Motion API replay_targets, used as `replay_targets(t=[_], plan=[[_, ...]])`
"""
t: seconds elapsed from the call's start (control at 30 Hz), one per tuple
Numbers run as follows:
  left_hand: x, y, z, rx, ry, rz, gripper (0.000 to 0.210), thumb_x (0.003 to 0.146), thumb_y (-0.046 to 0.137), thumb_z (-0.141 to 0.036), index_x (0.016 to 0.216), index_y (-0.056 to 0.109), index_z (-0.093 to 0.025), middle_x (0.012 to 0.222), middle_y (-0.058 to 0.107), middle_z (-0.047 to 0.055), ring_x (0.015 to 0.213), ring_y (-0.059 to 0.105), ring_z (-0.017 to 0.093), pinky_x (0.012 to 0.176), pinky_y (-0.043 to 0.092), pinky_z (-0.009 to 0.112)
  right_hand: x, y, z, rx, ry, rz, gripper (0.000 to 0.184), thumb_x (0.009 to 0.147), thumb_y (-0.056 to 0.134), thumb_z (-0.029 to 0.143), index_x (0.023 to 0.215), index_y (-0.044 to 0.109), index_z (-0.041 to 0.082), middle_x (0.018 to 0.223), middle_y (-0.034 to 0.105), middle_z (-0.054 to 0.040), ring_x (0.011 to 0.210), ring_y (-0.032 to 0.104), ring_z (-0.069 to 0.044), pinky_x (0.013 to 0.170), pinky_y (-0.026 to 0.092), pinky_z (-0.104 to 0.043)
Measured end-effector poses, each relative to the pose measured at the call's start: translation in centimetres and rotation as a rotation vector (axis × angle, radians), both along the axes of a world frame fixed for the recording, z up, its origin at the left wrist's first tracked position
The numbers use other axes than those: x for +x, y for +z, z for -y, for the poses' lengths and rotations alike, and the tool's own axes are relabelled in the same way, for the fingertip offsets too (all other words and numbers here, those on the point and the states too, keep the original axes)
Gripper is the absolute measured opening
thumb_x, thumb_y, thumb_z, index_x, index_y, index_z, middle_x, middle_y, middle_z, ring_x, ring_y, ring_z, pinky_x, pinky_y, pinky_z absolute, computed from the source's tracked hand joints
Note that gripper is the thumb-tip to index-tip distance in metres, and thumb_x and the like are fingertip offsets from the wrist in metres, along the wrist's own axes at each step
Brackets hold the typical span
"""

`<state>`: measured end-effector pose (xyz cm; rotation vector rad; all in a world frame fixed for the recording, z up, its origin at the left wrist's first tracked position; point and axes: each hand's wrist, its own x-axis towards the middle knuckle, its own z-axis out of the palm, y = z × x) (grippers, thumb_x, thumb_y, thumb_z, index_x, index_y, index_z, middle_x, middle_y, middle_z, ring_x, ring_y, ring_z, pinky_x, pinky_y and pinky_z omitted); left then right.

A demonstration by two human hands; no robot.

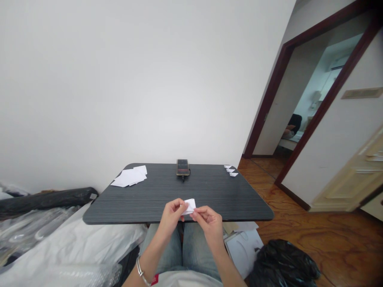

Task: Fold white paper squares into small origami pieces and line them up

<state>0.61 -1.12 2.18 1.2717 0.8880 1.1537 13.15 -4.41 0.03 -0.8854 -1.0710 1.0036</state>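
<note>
A small folded piece of white paper (190, 205) is held just above the front edge of the dark table (161, 201). My left hand (173, 213) pinches its left side between thumb and fingers. With thumb and fingertips closed, my right hand (208, 218) grips the lower right corner of the same paper. At the table's back left lies a loose pile of white paper sheets (131, 177). Several small folded white paper pieces (230, 170) are lined up at the back right corner.
A phone (182, 167) with a cable stands at the table's back middle, near the white wall. Black and clear plastic-wrapped goods (44, 203) lie on the left. To the right are white paper bags (243, 247), a black plastic bag (284, 263) and a doorway.
</note>
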Motion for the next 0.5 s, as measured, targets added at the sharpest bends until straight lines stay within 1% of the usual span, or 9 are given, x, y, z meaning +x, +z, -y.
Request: replay_targets(t=[0.07, 0.13, 0.17, 0.23, 0.33, 0.5], plan=[[-0.01, 0.01, -0.07, 0.006, -0.001, 0.006, 0.034, 0.067, 0.061, -0.044, 0.057, 0.048, -0.014, 0.051, 0.046, -0.004, 0.043, 0.038, 0.006, 0.038, 0.032, 0.016, 0.01, -0.09, -0.27, -0.028, 0.039, -0.094, 0.029, 0.065, 0.07, 0.033, 0.086, 0.059, 0.018, 0.066, 0.067, -0.0028, 0.063, 0.064, -0.019, 0.057, 0.051, -0.028], [-0.03, 0.09, -0.12, 0.048, 0.004, -0.006, 0.033, 0.068, 0.06, -0.044, 0.06, 0.047, -0.015, 0.053, 0.046, -0.004, 0.041, 0.037, 0.006, 0.037, 0.031, 0.016, 0.07, -0.13, -0.52, -0.069, 0.072, -0.159, 0.038, 0.065, 0.069, 0.039, 0.094, 0.056, 0.018, 0.066, 0.068, -0.003, 0.06, 0.065, -0.018, 0.052, 0.051, -0.026], [-0.05, 0.15, -0.13, 0.076, 0.005, -0.024, 0.032, 0.069, 0.059, -0.043, 0.061, 0.047, -0.015, 0.053, 0.045, -0.005, 0.041, 0.036, 0.005, 0.037, 0.032, 0.016, 0.1, -0.15, -0.62, -0.098, 0.099, -0.165, 0.038, 0.065, 0.067, 0.042, 0.092, 0.057, 0.017, 0.065, 0.068, -0.0038, 0.058, 0.065, -0.018, 0.05, 0.05, -0.025], [-0.1, 0.27, -0.08, 0.133, 0.004, -0.075, 0.029, 0.071, 0.058, -0.042, 0.062, 0.047, -0.015, 0.055, 0.044, -0.005, 0.041, 0.036, 0.006, 0.037, 0.033, 0.016, 0.15, -0.21, -0.77, -0.149, 0.165, -0.133, 0.034, 0.066, 0.066, 0.045, 0.079, 0.06, 0.014, 0.062, 0.068, -0.0057, 0.052, 0.064, -0.016, 0.047, 0.049, -0.023], [-0.24, 0.39, 0.07, 0.204, 0.005, -0.148, 0.026, 0.074, 0.055, -0.038, 0.065, 0.048, -0.016, 0.058, 0.042, -0.004, 0.046, 0.038, 0.007, 0.038, 0.037, 0.017, 0.24, -0.35, -0.82, -0.198, 0.227, -0.081, 0.032, 0.065, 0.067, 0.044, 0.064, 0.059, 0.013, 0.057, 0.068, -0.006, 0.046, 0.062, -0.013, 0.044, 0.047, -0.02], [-0.54, 0.4, 0.12, 0.261, -0.051, -0.196, 0.023, 0.074, 0.055, -0.036, 0.066, 0.05, -0.015, 0.065, 0.045, -0.001, 0.055, 0.043, 0.01, 0.043, 0.041, 0.017, 0.6, -0.58, -0.87, -0.267, 0.292, -0.067, 0.033, 0.063, 0.068, 0.044, 0.061, 0.059, 0.012, 0.056, 0.068, -0.0063, 0.044, 0.062, -0.013, 0.043, 0.047, -0.019]])
